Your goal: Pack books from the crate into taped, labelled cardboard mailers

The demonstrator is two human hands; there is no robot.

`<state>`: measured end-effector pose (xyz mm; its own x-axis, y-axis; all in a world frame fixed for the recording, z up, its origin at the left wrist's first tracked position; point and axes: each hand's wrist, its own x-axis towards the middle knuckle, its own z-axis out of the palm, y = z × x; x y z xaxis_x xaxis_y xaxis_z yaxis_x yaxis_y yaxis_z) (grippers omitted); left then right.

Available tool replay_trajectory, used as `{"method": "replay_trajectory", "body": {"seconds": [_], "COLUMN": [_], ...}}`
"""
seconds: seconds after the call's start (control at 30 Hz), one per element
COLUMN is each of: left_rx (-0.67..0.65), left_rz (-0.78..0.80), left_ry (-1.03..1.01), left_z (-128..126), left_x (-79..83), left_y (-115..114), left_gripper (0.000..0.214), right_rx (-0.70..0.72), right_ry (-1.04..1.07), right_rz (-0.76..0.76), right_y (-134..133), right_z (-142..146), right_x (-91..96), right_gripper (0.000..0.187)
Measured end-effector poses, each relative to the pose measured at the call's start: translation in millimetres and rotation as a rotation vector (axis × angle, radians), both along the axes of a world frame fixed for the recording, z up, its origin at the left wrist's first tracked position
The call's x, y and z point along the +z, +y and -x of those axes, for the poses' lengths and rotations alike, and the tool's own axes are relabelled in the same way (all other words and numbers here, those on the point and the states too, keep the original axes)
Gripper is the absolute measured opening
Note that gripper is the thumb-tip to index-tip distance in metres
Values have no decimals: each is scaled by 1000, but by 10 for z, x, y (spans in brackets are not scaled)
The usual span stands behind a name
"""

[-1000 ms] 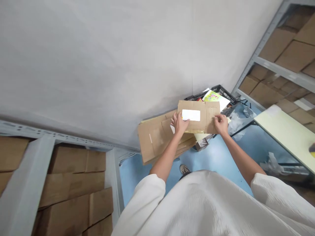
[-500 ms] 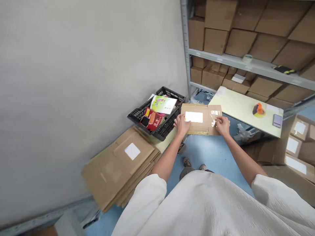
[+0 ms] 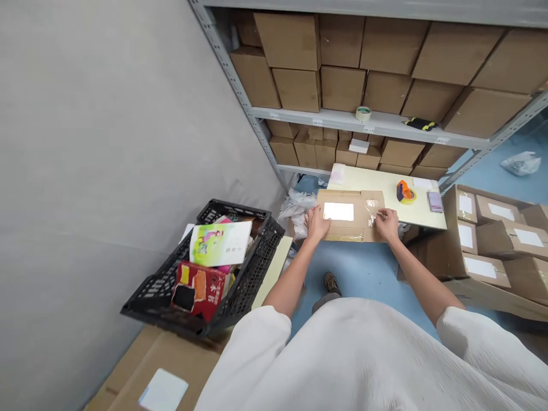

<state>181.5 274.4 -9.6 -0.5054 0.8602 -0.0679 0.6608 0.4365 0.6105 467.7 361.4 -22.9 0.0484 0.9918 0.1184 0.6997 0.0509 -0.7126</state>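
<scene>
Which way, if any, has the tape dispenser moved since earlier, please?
No move: the tape dispenser keeps its spot on the pale tabletop; only the view shifted.

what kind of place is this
Probably a packing room or small warehouse: metal shelves are stacked with cardboard boxes, a tape dispenser sits on a table, and a labelled flat cardboard mailer lies in front.

At 8 o'clock, contents of a black plastic crate [image 3: 252,257] mostly buried beneath a printed booklet [image 3: 220,244]. At 7 o'clock, a stack of flattened cardboard [image 3: 171,365] cut off by the bottom edge and partly behind a white sleeve [image 3: 244,359]. At 3 o'clock, a small purple item [image 3: 435,201] on the counter [image 3: 363,180], too blurred to identify; cardboard boxes [image 3: 505,240] cut off by the right edge.
</scene>
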Motion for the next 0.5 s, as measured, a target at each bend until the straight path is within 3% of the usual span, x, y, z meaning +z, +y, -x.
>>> {"method": "replay_trajectory", "body": {"seconds": [0.23,0.5], "left_rx": [-117,-167], "left_rz": [71,57], "left_ry": [-21,-131], "left_z": [151,185], "left_x": [-87,-253], "left_y": [891,1696], "left_gripper": [94,92], "right_rx": [-199,-229], "right_ry": [14,19], "right_rz": [71,175], "right_y": [590,1281], "right_z": [101,36], "right_x": [-34,-223], "right_gripper": [53,55]}}
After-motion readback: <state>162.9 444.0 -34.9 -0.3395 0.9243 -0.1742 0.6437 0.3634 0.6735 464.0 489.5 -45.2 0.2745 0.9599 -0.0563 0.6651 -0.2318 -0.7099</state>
